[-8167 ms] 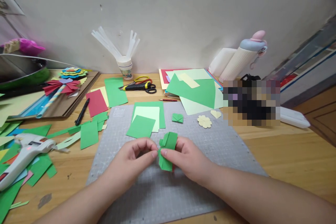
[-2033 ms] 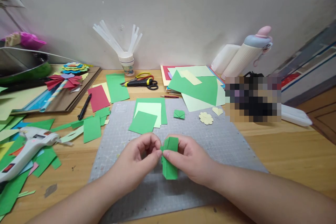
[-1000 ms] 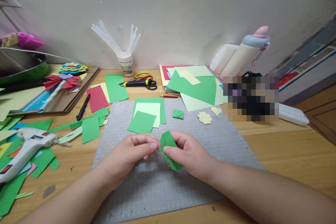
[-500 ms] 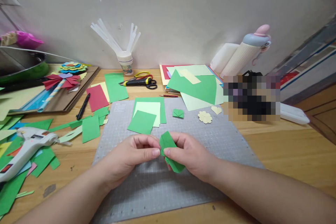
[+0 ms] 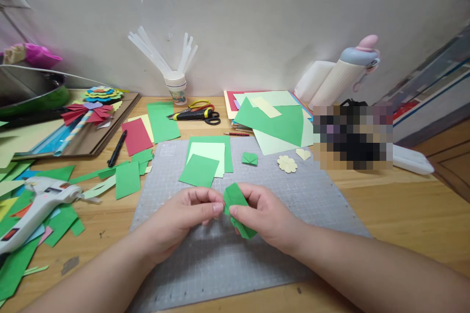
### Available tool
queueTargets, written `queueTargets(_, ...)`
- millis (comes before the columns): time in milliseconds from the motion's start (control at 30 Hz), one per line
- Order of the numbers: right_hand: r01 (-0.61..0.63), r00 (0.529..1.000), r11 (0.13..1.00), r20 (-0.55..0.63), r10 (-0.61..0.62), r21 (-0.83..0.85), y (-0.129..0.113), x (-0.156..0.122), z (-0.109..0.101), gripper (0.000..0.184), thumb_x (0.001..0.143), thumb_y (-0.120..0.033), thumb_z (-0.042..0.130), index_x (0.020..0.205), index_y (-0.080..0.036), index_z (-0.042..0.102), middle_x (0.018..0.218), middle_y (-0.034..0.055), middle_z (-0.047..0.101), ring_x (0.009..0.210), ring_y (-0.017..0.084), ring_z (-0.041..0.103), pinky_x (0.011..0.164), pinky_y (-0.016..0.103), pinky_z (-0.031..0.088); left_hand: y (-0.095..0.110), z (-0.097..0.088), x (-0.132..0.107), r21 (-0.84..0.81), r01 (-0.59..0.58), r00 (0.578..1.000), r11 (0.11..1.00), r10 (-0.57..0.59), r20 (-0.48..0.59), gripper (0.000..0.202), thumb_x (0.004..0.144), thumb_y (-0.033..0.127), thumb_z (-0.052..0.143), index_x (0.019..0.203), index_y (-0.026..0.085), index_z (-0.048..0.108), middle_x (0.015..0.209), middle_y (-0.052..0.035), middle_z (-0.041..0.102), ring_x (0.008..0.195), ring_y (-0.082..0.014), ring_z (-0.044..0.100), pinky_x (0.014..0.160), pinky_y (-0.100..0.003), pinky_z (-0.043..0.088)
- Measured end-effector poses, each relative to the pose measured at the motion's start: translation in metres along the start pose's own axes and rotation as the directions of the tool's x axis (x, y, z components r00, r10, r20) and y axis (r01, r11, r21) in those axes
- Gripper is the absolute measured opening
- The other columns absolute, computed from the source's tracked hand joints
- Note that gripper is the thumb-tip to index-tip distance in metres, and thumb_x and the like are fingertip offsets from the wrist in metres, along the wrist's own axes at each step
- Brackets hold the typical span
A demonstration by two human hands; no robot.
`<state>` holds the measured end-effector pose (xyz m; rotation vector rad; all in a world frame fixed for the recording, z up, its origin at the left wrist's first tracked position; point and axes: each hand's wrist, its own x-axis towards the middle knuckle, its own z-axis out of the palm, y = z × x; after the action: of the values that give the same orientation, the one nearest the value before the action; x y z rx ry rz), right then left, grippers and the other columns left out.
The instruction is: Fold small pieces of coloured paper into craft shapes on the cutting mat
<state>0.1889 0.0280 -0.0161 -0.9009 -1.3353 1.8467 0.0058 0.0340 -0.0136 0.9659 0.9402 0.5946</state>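
A folded piece of green paper (image 5: 235, 196) is held over the grey cutting mat (image 5: 293, 264). My right hand (image 5: 266, 215) grips it, thumb on top and fingers behind. My left hand (image 5: 198, 210) is closed in a pinch at the paper's left edge; its fingertips are partly hidden there. Beyond my hands lie a green folded square (image 5: 249, 158), a pale yellow scalloped paper flower (image 5: 287, 164) and a small cream heart (image 5: 303, 154). Loose green (image 5: 199, 171) and pale green sheets (image 5: 209, 149) overlap just past my left hand.
On the left a white glue gun (image 5: 40, 205) rests on green scraps, with a black pen (image 5: 117, 148) near it. Scissors and a yellow-black cutter (image 5: 191, 115) lie by a paper cup (image 5: 176, 90) of white sticks. Stacked paper (image 5: 275, 122) and a bottle (image 5: 345, 76) stand back right.
Both hands stay in nearly the same place around the green paper. The lower part of the paper has shifted very slightly; nothing else has visibly moved.
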Motion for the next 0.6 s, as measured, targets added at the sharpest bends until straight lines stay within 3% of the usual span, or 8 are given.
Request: queueTargets(600, -0.045, 0.998, 0.999, -0.043, 0.043, -0.029, 0.0014, -0.0019, 0.0021, 0.011, 0.07, -0.018, 0.055, 0.065, -0.018, 0.045, 0.058, -0.0063, 0.038, 0.052, 0.007, 0.033, 0.046, 0.019, 0.028, 0.0005, 0.0027, 0.0015, 0.047, -0.017, 0.999, 0.999, 0.019, -0.031, 0.017, 0.066, 0.029, 0.075, 0.066, 0.017, 0.063, 0.063, 0.0034, 0.054, 0.062, -0.0113, 0.042, 0.06, -0.024, 0.029)
